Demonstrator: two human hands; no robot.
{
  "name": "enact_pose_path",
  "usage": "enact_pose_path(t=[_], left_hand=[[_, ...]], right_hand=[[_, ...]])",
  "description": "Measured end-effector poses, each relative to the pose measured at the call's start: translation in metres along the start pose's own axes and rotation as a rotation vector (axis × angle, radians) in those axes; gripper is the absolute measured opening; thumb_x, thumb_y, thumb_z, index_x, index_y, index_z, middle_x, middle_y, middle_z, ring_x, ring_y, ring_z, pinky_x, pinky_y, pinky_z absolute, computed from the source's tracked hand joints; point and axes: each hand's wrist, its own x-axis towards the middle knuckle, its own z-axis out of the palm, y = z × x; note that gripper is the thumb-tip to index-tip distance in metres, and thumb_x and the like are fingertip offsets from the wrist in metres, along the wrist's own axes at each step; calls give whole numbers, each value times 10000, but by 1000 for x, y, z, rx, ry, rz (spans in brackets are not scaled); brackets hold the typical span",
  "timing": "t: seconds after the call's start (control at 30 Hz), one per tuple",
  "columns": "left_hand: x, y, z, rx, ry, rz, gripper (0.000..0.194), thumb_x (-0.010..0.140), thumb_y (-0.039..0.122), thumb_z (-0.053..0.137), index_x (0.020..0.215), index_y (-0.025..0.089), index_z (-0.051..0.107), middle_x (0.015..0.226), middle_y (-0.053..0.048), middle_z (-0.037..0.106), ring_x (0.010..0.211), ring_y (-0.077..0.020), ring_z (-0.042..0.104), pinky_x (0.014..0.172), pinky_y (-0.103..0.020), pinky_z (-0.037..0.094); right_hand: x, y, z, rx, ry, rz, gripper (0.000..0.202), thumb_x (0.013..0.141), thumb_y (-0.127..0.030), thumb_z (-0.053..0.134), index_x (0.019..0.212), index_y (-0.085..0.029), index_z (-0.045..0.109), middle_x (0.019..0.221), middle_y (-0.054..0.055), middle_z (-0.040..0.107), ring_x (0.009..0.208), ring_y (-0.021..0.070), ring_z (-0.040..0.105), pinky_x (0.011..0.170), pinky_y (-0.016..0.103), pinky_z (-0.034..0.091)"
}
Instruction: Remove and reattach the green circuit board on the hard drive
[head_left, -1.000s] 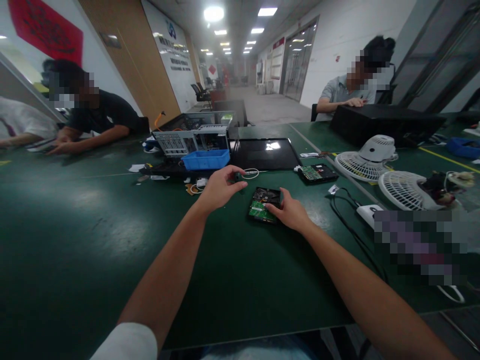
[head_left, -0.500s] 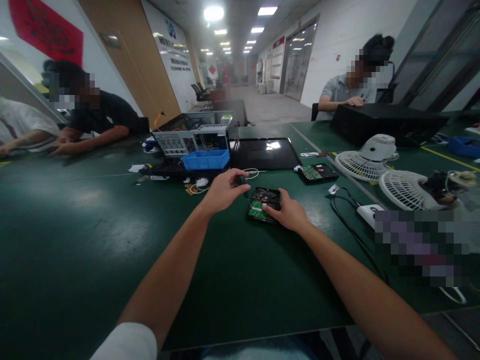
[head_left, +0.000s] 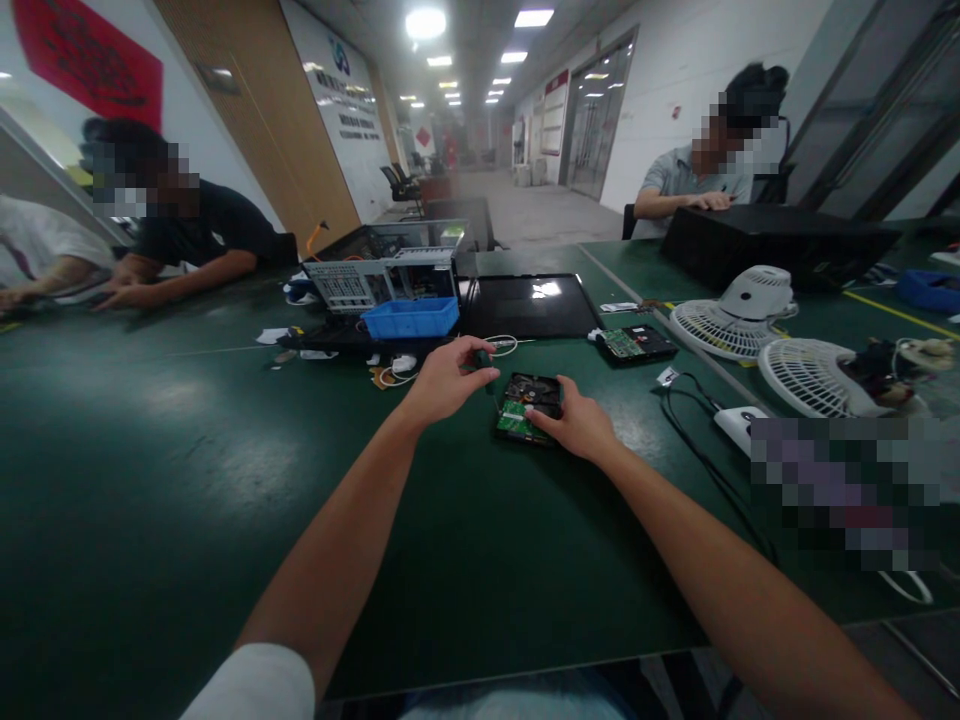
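Observation:
A hard drive (head_left: 517,424) lies on the green table with its circuit board facing up. My right hand (head_left: 579,420) grips its right side, the thumb resting on top near the green board. In my left hand (head_left: 454,380) is a small screwdriver (head_left: 487,370) with a dark handle, closed between thumb and fingers. Its thin shaft points down to the drive's left edge; I cannot tell whether the tip sits in a screw. My right fingers are partly hidden behind the drive.
Beyond my hands are a blue bin (head_left: 411,318), an opened computer case (head_left: 352,285) and a dark flat panel (head_left: 532,305). Another drive (head_left: 637,344), white fan parts (head_left: 720,325) and a power strip (head_left: 739,425) lie to the right. Co-workers sit at far left and right.
Both hands and the hard drive stay in nearly the same place. The view has shifted very slightly.

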Motion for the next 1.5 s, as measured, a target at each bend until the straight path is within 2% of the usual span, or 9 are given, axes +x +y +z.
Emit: enact_pose_path(t=[1.27, 1.5], left_hand=[[0, -4, 3, -29, -20, 5, 391, 825, 355, 761, 1178, 199, 700, 1084, -86, 702, 949, -216, 660, 849, -369, 556], [-1, 3, 2, -25, -37, 11, 388, 837, 352, 744, 1198, 211, 716, 1106, -86, 705, 949, -220, 649, 834, -362, 547]], right_hand=[[1, 3, 4, -18, 24, -22, 892, 854, -776, 573, 1510, -202, 387, 1186, 170, 728, 981, 329, 716, 760, 364, 512], [0, 3, 3, -25, 21, -26, 875, 863, -771, 562, 1511, -208, 388, 1186, 161, 731, 973, 321, 719, 761, 360, 514]])
